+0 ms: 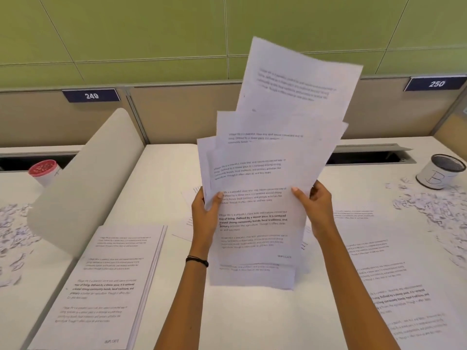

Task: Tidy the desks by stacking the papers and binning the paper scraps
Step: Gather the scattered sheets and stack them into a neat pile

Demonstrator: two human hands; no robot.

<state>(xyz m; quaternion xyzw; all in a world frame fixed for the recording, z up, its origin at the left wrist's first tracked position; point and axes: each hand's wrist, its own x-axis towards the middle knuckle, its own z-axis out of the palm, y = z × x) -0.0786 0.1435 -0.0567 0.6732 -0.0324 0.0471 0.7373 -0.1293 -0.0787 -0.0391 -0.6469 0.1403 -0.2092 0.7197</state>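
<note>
Both hands grip the fanned sheaf of papers [267, 178] upright over the desk [164, 173], left hand [204, 213] and right hand [317, 210] pinching its side edges, so you're mid-stacking: next I'd square the edges, then lay it on the neat stack [101, 286] at your left

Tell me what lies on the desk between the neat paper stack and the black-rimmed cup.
In the head view, between the neat stack and cup: loose printed sheets and shredded scraps.
</note>
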